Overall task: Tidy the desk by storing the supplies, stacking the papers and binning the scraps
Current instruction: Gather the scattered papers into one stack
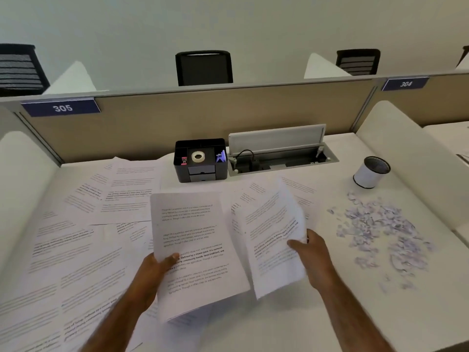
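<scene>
My left hand (156, 269) grips a stack of printed sheets (195, 240) by its left edge, lifted above the desk. My right hand (311, 252) pinches a second bunch of printed sheets (274, 240) at its right edge, tilted beside the first. Many loose printed pages (76, 237) lie spread over the left half of the white desk. A heap of small torn paper scraps (380, 229) lies at the right. A black desk organiser (200, 161) at the back holds a tape roll (198, 156), a red item and a purple item.
A small white round bin with a dark mesh inside (371, 172) stands at the back right. An open cable hatch (281, 156) is sunk in the desk beside the organiser. A beige partition (177, 118) closes the back; white side dividers flank the desk.
</scene>
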A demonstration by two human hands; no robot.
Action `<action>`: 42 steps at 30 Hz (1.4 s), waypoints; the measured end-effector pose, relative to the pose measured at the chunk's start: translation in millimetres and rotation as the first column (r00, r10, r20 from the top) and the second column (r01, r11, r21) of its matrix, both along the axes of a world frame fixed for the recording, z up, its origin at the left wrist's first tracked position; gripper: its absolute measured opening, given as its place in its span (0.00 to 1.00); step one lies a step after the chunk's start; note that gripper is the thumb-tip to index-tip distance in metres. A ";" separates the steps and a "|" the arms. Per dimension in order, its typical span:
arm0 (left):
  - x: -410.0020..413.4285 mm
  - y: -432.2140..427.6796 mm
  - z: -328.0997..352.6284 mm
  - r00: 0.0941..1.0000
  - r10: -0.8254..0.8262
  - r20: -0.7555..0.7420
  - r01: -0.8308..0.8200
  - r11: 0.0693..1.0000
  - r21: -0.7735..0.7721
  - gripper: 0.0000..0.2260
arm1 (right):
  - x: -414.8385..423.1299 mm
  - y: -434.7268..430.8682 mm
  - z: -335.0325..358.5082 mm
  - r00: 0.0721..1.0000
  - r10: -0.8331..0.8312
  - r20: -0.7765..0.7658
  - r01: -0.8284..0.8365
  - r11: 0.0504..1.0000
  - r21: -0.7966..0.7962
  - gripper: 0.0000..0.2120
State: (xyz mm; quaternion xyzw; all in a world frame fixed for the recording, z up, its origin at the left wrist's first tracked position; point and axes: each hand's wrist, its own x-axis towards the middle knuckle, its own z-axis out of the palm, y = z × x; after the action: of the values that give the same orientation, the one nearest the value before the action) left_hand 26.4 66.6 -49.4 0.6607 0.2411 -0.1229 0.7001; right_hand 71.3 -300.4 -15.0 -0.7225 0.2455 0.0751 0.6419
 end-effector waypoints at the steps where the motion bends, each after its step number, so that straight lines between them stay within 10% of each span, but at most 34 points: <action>1: -0.1 -1.5 1.0 1.000 0.014 -0.002 -0.014 1.000 -0.021 0.12 | 2.4 -2.6 11.2 0.999 -0.021 0.048 0.018 0.998 0.058 0.11; 9: 1.8 -30.5 17.3 0.999 0.036 0.019 -0.033 0.986 -0.166 0.15 | 7.4 20.1 30.5 0.992 -0.067 0.106 0.012 0.892 0.452 0.16; 24: 9.4 -43.4 20.2 0.998 0.048 0.036 -0.041 0.981 -0.190 0.22 | -1.1 83.0 -4.9 0.950 0.308 0.054 -0.292 0.935 -0.202 0.19; 31: 3.5 -35.0 20.0 0.993 0.118 -0.012 -0.118 0.972 -0.203 0.19 | 89.3 17.2 -60.2 0.977 0.191 -0.099 -0.193 0.575 -0.795 0.35; 42: 4.4 -29.5 28.4 0.984 0.168 -0.056 -0.175 0.972 -0.156 0.13 | 157.1 -3.0 -84.7 0.884 0.260 -0.389 -0.466 0.409 -0.784 0.54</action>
State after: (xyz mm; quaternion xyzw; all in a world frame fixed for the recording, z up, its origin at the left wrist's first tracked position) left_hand 30.8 37.2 -21.0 0.5765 0.3013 -0.0951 0.7536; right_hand 228.4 -303.4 -99.7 -0.9672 0.1507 0.1548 0.1334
